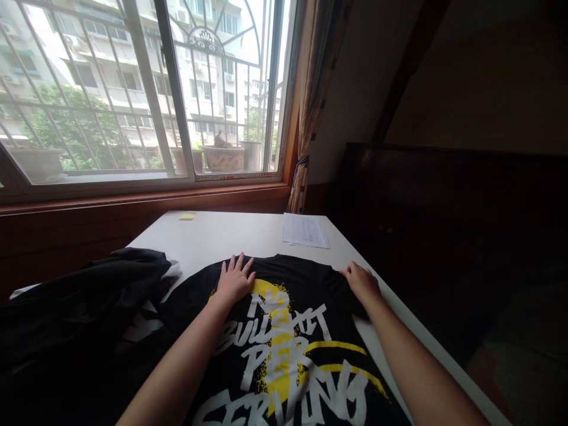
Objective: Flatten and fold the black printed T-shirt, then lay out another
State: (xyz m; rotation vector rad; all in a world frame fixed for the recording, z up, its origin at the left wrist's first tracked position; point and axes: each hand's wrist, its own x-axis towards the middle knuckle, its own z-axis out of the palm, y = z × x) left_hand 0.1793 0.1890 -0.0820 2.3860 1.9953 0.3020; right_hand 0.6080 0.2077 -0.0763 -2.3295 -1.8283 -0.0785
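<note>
A black T-shirt (306,269) with white lettering and yellow print lies spread on the white table, its collar end away from me. My left hand (236,278) rests flat on its upper left part, fingers spread. At the shirt's right shoulder, my right hand (361,281) has its fingers curled, with thumb and forefinger pinching the fabric edge near the sleeve. The lower end of the shirt runs out of view at the bottom.
A heap of dark clothing (110,290) lies on the table's left side. Printed sheets (305,229) and a yellow sticky note (187,216) are at the far end of the white table (235,231). Beyond stand a barred window (213,106) and a tied curtain (304,148).
</note>
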